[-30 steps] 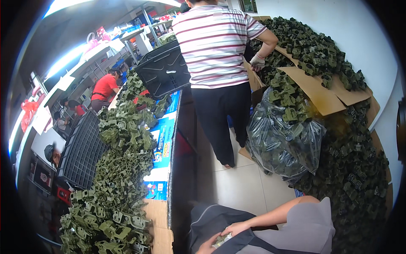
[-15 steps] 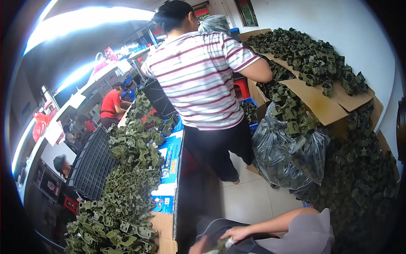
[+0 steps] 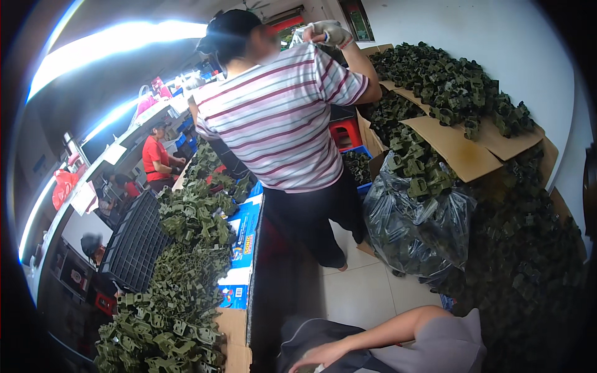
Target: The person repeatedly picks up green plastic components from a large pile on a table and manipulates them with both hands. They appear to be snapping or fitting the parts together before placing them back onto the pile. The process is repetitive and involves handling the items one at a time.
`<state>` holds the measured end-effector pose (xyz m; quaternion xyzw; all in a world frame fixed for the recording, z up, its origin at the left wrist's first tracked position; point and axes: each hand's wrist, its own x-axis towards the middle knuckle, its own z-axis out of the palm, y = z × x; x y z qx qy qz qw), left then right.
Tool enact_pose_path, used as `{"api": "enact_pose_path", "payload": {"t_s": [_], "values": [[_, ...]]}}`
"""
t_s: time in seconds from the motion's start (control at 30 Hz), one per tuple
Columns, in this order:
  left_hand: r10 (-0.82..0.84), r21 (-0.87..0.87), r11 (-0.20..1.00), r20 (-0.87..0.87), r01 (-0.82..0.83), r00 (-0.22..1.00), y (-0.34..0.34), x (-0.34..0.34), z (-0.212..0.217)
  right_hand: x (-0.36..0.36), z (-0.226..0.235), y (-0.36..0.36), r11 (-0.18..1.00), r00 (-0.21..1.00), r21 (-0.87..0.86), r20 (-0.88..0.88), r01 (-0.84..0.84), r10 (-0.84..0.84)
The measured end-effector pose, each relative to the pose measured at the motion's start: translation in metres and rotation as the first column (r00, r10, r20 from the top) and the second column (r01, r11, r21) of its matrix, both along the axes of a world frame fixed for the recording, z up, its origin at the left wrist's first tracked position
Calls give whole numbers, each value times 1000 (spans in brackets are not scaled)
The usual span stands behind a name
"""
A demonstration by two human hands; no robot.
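At the lower edge, my right hand (image 3: 321, 355) reaches in from a grey sleeve, over the dark cloth (image 3: 305, 336) on my lap. Its fingers curl downward around something small, of which only a trace of olive and white shows; the picture edge cuts off the rest. My left hand is out of the picture. To the left, a long heap of olive-green moulded plastic parts (image 3: 193, 267) covers the table, its near end close to my right hand. A clear plastic bag (image 3: 416, 230) of similar parts stands at the right.
Ahead stands a co-worker in a striped shirt (image 3: 273, 118), one gloved hand raised. More green parts (image 3: 448, 87) lie on cardboard (image 3: 457, 149) along the wall. A black crate (image 3: 137, 242) flanks the table; a person in red (image 3: 155, 158) works beyond. A red stool (image 3: 347, 133) stands behind.
My left hand has dropped out of the picture; my right hand has moved down and left. The co-worker has turned the head right and raised a gloved hand to the shoulder.
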<state>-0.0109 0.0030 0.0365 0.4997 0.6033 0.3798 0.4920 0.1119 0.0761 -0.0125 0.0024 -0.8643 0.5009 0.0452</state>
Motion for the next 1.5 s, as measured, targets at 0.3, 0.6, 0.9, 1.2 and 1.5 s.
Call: {"api": "enact_pose_path", "payload": {"t_s": [0.3,0.6,0.9,1.2,1.5], "values": [[78,29,996,89,-81,993,-12,1,-21,-4,-6,-3,971,996,-235,84,32,-12],[152,42,986,167,-161,974,-6,-10,-26,-2,-9,5,993,987,103,137,65,-79],[273,41,958,192,-285,943,-19,-22,-27,-24,-20,1,998,991,25,118,-58,55],[330,52,936,214,-348,919,-32,-31,-35,-23,-18,1,990,994,141,104,25,-40],[227,-19,973,262,-230,938,-50,-39,-46,-8,10,43,693,835,-667,-193,274,-515]]}}
